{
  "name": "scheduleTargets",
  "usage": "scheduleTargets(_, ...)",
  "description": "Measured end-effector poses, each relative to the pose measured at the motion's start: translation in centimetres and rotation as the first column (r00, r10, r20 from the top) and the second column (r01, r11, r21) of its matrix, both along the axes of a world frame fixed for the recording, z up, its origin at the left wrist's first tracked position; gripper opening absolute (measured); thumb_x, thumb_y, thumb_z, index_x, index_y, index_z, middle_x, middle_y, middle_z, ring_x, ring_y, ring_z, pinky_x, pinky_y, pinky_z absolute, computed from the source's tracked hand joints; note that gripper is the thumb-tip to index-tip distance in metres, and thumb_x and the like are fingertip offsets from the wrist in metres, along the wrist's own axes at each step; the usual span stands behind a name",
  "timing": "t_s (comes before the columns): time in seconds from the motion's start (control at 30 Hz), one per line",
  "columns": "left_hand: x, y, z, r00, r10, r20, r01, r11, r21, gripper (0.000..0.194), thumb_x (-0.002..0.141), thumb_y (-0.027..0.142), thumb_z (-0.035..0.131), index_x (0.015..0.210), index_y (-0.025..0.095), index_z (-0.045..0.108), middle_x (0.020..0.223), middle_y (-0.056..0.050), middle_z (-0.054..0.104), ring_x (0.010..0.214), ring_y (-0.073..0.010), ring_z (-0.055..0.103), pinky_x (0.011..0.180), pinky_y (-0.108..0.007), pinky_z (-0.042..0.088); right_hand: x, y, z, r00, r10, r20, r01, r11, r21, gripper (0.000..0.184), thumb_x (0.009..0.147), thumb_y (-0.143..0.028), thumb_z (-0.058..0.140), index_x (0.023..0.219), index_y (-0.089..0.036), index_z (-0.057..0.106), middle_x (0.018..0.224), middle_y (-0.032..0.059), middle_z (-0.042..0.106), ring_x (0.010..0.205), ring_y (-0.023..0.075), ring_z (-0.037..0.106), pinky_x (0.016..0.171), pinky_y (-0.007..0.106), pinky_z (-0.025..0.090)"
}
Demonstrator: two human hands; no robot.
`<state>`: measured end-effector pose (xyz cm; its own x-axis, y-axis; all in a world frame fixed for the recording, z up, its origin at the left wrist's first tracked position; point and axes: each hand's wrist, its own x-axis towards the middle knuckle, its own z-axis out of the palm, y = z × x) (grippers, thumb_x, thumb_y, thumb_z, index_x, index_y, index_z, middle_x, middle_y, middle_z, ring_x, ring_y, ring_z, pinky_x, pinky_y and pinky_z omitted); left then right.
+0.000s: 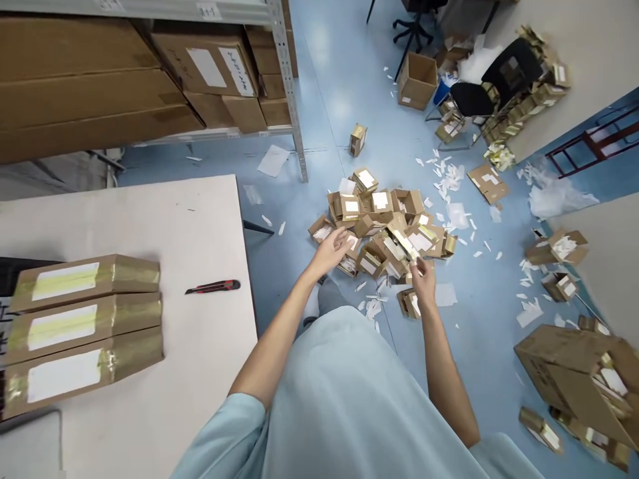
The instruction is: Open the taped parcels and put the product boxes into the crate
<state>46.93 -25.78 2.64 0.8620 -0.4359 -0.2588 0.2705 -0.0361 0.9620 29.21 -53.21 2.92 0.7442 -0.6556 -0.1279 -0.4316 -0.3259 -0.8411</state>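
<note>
A heap of small brown cardboard boxes (382, 223) with white labels and gold tape lies on the blue floor in front of me. My left hand (333, 251) reaches down to the heap's left edge, fingers curled over a small box there. My right hand (423, 276) is closed in a pinch on a long narrow gold-taped box (402, 243) that sticks up and to the left from the fingers. Another small box (409, 303) lies on the floor just below that hand.
A white table (190, 226) at left carries three long taped boxes (82, 326) and a red-black utility knife (213, 287). A metal shelf (287, 80) holds large cartons. Paper scraps, an open carton (416, 80), a chair (479, 93) and crushed cartons (579, 372) litter the floor.
</note>
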Motion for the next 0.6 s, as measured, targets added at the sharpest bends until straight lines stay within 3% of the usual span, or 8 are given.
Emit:
scheduleTargets(0.1, -0.3, 3.0, -1.3, 0.997, 0.038, -0.069, -0.034, 0.998, 0.058, 0.074, 0.093, 0.047, 0.091, 0.155, 0.014, 0.067, 0.163, -0.023, 0.068, 0.158, -0.0387, 0.061, 0.139, -0.056, 0.042, 3.7, 3.0, -2.3, 0.996, 0.048, -0.077, -0.039, 0.992, 0.122, 0.098, 0.083, -0.089, 0.068, 0.140, -0.010, 0.079, 0.145, 0.0294, 0.078, 0.136, 0.0461, 0.074, 0.121, 0.066, 0.056)
scheduleTargets(0.2, 0.5, 5.8, -2.0, 0.984, 0.129, -0.120, -0.116, 0.987, 0.110, 0.068, 0.092, 0.048, 0.090, 0.147, 0.015, 0.072, 0.159, -0.023, 0.070, 0.151, -0.0396, 0.067, 0.136, -0.059, 0.045, 9.4, 6.6, -3.9, 0.960, 0.269, -0.077, -0.245, 0.942, 0.230, 0.092, 0.081, -0.091, 0.070, 0.131, -0.015, 0.083, 0.140, 0.0267, 0.081, 0.136, 0.0460, 0.075, 0.122, 0.065, 0.057)
scheduleTargets(0.4, 1.7, 11.9, -2.7, 0.913, 0.386, -0.135, -0.368, 0.919, 0.142, 0.060, 0.092, 0.052, 0.088, 0.139, 0.017, 0.076, 0.155, -0.023, 0.073, 0.144, -0.0382, 0.072, 0.133, -0.059, 0.049, 21.2, 14.6, -4.9, 0.747, 0.665, -0.025, -0.619, 0.708, 0.340, 0.088, 0.085, -0.092, 0.069, 0.130, -0.018, 0.083, 0.139, 0.0227, 0.083, 0.135, 0.0416, 0.077, 0.124, 0.063, 0.056)
scheduleTargets(0.5, 0.1, 15.5, -2.7, 0.799, 0.585, -0.143, -0.560, 0.809, 0.179, 0.060, 0.089, 0.058, 0.089, 0.135, 0.021, 0.078, 0.151, -0.021, 0.076, 0.143, -0.0380, 0.073, 0.132, -0.060, 0.050, 25.6, 18.7, -5.3, 0.595, 0.803, -0.020, -0.747, 0.562, 0.355, 0.087, 0.084, -0.094, 0.068, 0.128, -0.020, 0.084, 0.136, 0.0215, 0.084, 0.133, 0.0411, 0.079, 0.125, 0.064, 0.056)
scheduleTargets(0.6, -3.1, 19.1, -2.5, 0.610, 0.779, -0.148, -0.750, 0.627, 0.210, 0.064, 0.086, 0.065, 0.090, 0.130, 0.020, 0.079, 0.147, -0.021, 0.078, 0.141, -0.0398, 0.074, 0.132, -0.063, 0.049, 29.1, 23.3, -5.8, 0.426, 0.905, -0.023, -0.839, 0.404, 0.363, 0.089, 0.083, -0.097, 0.067, 0.125, -0.020, 0.084, 0.135, 0.0218, 0.085, 0.131, 0.0416, 0.079, 0.124, 0.065, 0.056)
